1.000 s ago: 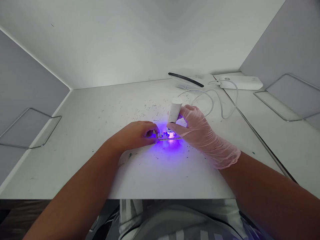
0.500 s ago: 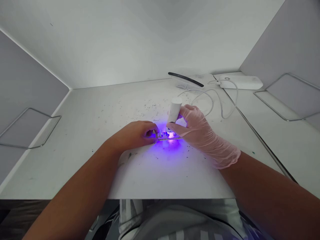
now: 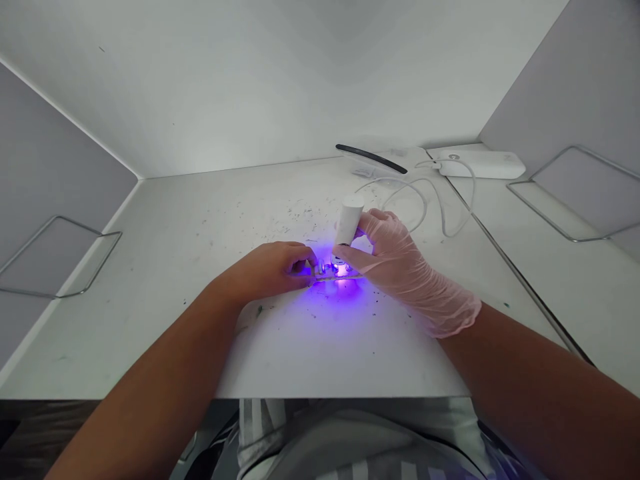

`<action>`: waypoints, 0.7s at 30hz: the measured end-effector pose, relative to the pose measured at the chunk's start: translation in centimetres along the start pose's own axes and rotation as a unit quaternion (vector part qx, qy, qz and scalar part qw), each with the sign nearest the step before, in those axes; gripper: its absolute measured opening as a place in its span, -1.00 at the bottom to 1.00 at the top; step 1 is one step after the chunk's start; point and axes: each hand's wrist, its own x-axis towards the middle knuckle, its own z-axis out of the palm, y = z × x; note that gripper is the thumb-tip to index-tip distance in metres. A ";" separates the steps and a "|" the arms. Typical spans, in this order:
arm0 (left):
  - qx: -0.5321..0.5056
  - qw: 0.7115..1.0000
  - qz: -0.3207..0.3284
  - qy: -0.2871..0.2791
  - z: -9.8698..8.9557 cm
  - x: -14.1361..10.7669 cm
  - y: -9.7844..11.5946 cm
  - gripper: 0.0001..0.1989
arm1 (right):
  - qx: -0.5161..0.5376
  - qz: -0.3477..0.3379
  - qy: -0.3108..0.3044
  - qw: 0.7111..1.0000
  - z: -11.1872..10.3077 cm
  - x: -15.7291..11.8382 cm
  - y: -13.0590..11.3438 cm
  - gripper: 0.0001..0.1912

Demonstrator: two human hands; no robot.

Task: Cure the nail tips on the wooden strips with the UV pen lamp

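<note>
My right hand (image 3: 387,247), in a thin pinkish see-through glove, grips a white cylindrical UV lamp (image 3: 350,219) that is tilted and lit. Its violet light falls on a flat strip (image 3: 327,274) with several small shiny pieces on it, too bright and small to name. My bare left hand (image 3: 280,267) pinches the strip's left end between thumb and fingers. The lamp's lower end is just over the strip; whether they touch cannot be seen. Glare and my right fingers hide the strip's right end.
A dark curved nail file (image 3: 371,159) lies beyond the lamp, near clear plastic pieces (image 3: 367,173). A white cable (image 3: 445,207) loops to a white box-like device (image 3: 483,164) at the back right. Wire frames (image 3: 570,233) stand at both sides. Dark specks dot the white table (image 3: 165,267).
</note>
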 end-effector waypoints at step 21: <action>-0.001 1.000 0.002 0.005 0.1 0.0 -0.2 -0.81 | 0.008 -0.003 0.007 1.000 0.0 0.0 0.0 -0.80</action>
